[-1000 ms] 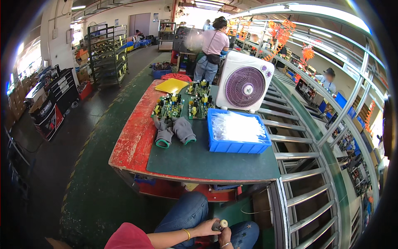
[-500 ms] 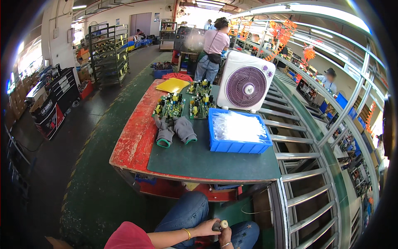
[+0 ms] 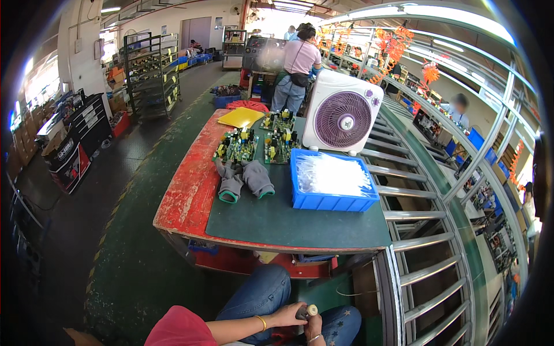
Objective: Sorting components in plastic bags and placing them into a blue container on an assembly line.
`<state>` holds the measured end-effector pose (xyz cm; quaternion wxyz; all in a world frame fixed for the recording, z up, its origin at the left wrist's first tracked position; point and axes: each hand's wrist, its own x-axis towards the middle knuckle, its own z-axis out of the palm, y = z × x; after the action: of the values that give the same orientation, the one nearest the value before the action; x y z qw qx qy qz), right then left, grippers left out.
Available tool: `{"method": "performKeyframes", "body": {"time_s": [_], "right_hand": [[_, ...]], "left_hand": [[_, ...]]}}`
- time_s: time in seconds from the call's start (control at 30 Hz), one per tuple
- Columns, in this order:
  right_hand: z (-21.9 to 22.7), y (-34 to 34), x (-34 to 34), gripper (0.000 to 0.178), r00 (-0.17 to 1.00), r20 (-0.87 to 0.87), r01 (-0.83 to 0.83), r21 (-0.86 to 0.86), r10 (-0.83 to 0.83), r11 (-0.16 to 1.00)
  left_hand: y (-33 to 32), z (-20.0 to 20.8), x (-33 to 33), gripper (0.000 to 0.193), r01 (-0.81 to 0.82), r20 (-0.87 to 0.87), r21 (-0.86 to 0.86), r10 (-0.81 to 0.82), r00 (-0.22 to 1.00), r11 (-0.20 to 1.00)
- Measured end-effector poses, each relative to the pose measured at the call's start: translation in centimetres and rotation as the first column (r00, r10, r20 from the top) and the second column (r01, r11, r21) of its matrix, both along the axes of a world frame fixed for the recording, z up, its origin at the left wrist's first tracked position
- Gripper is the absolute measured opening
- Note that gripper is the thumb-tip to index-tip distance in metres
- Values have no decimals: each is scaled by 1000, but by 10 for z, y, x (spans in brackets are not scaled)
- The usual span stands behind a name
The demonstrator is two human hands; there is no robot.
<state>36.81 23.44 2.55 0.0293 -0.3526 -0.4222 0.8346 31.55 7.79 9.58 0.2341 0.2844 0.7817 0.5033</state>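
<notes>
Low over my lap, both hands meet around a small dark object with a round cream-coloured end (image 3: 312,309); its exact kind does not show. My left hand (image 3: 287,315), with a yellow bangle at the wrist, has its fingers closed on the dark part. Just beside it my right hand (image 3: 313,327) is closed around the lower part, and its fingers are partly hidden. Grey gloves with green cuffs (image 3: 258,179) lie on the table ahead, next to several green circuit boards (image 3: 281,146). A blue bin (image 3: 334,202) of white plastic strips stands to their right.
The worn red table (image 3: 184,199) has a dark green mat and a yellow sheet (image 3: 240,117). A white box fan (image 3: 344,115) stands at its far right. A roller conveyor (image 3: 412,216) runs along the right. Beyond the table, a person in pink (image 3: 300,57) faces away.
My hands and the object between them stay almost still. The person in pink has shifted slightly, and another person now shows at the far right edge.
</notes>
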Motion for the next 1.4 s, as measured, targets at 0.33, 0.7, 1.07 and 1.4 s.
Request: {"method": "performKeyframes", "body": {"time_s": [0.33, 0.7, 1.07, 1.4], "right_hand": [[-3, 0, 0, 20, 1000, 1, -3, 25, 3, 1000], [37, -6, 1, 38, 993, -112, 28, -76, -37, 997], [136, 29, 22, 29, 981, -195, 46, 284, 11, 958], [136, 95, 49, 25, 998, -1, -13, 976, 61, 216]], "left_hand": [[-2, 6, 2, 74, -7, -8, -4, 7, 1000, 1000], [-4, 24, 6, 77, -176, -13, 169, 180, 983, 970], [-67, 133, 13, 69, -151, -184, 391, 238, 954, 908], [-174, 163, -20, 60, -416, -417, 342, 533, 736, 843]]}}
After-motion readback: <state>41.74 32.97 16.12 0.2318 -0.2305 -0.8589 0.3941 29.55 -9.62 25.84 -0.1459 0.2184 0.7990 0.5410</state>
